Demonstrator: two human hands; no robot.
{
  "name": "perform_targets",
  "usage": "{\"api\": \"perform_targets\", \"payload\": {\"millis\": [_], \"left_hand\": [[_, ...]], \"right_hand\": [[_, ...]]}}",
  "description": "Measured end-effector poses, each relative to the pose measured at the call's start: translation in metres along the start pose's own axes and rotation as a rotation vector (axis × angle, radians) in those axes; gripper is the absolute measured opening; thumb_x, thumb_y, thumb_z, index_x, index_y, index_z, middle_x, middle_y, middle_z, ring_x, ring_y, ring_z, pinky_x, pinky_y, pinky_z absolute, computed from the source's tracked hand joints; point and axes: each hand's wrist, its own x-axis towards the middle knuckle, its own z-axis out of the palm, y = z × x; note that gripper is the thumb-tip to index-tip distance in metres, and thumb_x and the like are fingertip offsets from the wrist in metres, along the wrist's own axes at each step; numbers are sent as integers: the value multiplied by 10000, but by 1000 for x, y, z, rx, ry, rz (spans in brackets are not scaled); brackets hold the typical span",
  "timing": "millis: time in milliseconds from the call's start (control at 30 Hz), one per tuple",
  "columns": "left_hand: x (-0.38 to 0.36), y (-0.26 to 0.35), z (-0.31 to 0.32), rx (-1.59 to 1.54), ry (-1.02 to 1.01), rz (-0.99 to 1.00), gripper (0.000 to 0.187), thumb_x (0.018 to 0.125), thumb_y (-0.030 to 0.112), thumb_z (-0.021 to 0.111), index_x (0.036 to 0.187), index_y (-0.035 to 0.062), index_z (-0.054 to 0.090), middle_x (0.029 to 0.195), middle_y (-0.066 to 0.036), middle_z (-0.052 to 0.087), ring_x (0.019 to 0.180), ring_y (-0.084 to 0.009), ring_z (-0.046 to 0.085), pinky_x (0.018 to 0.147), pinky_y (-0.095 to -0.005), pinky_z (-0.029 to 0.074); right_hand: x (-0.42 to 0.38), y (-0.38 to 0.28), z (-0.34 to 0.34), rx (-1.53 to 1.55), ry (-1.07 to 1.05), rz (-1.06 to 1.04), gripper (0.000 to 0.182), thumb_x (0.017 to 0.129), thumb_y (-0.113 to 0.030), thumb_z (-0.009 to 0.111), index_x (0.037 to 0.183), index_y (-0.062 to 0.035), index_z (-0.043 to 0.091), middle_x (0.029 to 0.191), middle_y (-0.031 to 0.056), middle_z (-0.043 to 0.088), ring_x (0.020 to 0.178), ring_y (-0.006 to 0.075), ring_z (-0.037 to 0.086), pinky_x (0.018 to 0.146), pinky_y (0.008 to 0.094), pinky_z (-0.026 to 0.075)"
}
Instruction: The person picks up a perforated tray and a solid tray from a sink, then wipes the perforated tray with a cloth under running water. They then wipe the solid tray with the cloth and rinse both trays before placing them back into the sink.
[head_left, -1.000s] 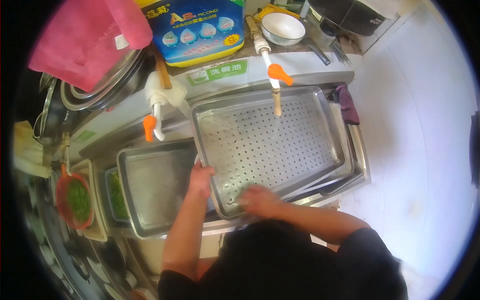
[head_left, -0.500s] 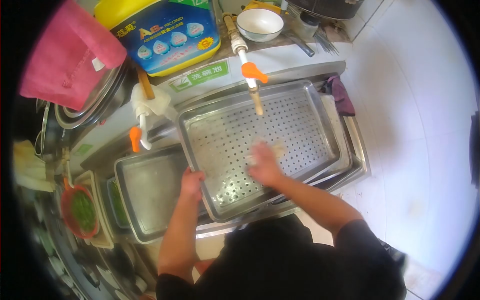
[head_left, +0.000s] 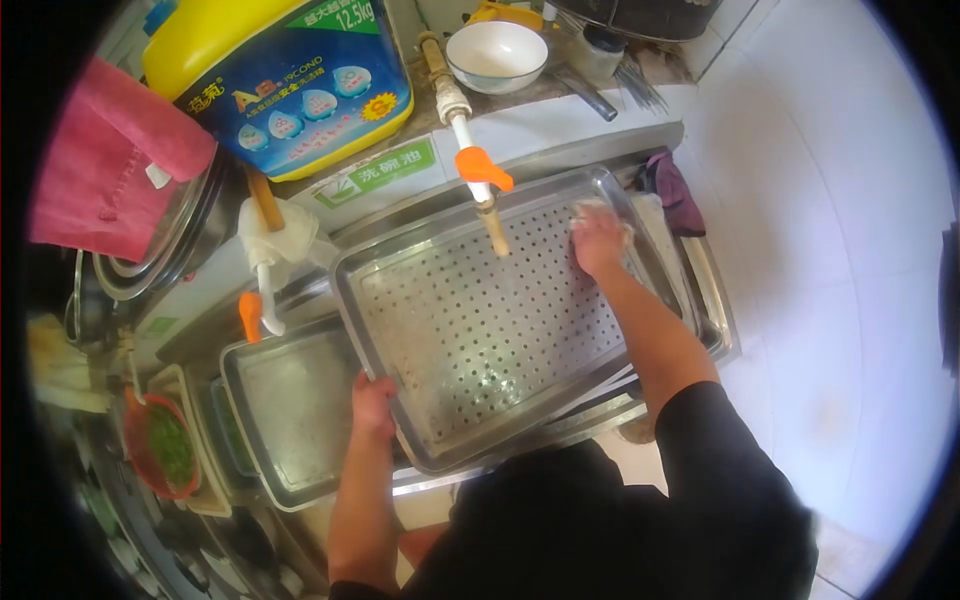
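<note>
A perforated metal tray (head_left: 490, 310) lies tilted across the sink under the tap. My left hand (head_left: 374, 403) is closed round its left rim. Near the tray's upper right corner, my right hand (head_left: 600, 243) presses a pale cloth (head_left: 590, 208) onto the perforated surface; most of the cloth is hidden under the fingers. Above the tray hangs a tap with an orange handle (head_left: 484, 170). To the left rests a second, solid metal tray (head_left: 300, 405), partly covered by the perforated one.
A yellow detergent jug (head_left: 310, 110) and a white bowl (head_left: 497, 58) stand on the ledge behind. A second tap (head_left: 262, 305) is at the left. An orange-red basket (head_left: 165, 445) holds greens. Purple cloth (head_left: 675, 190) hangs at the sink's right corner, beside a tiled wall (head_left: 810, 250).
My right hand has moved with the cloth from the tray's middle to its upper right. My left hand stays on the left rim. The view has shifted slightly.
</note>
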Motion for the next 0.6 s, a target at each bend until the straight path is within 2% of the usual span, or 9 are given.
{"api": "perform_targets", "payload": {"millis": [67,100,167,267,300,367,467,533,600], "left_hand": [[-1,1,4,21,-4,2,478,646,-54,444,1117,-32,526,940,-128,624,831,-274,630,741,-390,542],[-4,4,7,25,13,-1,483,645,-52,445,1120,-29,524,937,-122,623,821,-263,626,733,-385,541],[-7,7,9,34,31,-4,487,643,-49,445,1123,-26,522,933,-116,622,811,-253,623,725,-381,540],[-12,12,9,48,29,-23,501,646,-44,448,1142,-21,511,928,-109,619,834,-249,620,726,-362,536],[-16,15,13,69,80,-14,499,648,-43,450,1144,-21,507,924,-107,618,824,-244,618,734,-352,534],[-14,15,11,90,137,-1,497,651,-43,453,1146,-21,502,919,-104,617,813,-240,617,742,-341,532],[-9,2,-6,98,126,-26,501,651,-47,459,1150,-20,501,921,-105,615,779,-226,609,724,-317,520],[-5,-2,-8,128,241,23,498,662,-79,476,1152,4,508,756,-29,558,694,-160,547,629,-287,471],[-6,2,-5,121,208,35,506,661,-80,475,1159,3,504,743,-24,553,690,-155,539,623,-278,461]], "right_hand": [[-1,22,20,-189,220,282,450,878,-221,501,1318,-132,467,1402,107,421,1314,281,375,1063,508,300],[-3,14,14,-194,223,286,450,878,-221,501,1318,-132,467,1402,107,421,1314,281,375,1063,508,300],[-6,-22,-9,151,39,-5,453,872,-187,502,1312,-87,455,1397,130,422,1315,291,370,1063,473,317],[25,-10,-26,81,-179,-285,441,851,-160,519,1284,-90,477,1368,129,445,1314,282,364,1050,430,342],[39,-1,-38,86,-174,-281,441,851,-160,519,1284,-90,477,1368,129,445,1314,282,364,1050,430,342],[65,29,-63,-463,-178,-549,403,809,-129,535,1209,-78,531,1294,109,492,1278,272,398,1044,398,362],[72,70,-74,-346,-46,-689,334,758,-96,549,1090,-65,583,1193,98,534,1219,271,447,1007,376,399],[65,84,-76,-339,-129,-674,308,743,-92,559,1048,-60,591,1168,102,541,1196,276,464,998,376,407],[46,99,-88,-338,-210,-646,282,728,-87,568,1006,-55,599,1144,107,549,1174,281,482,988,376,415]]}}
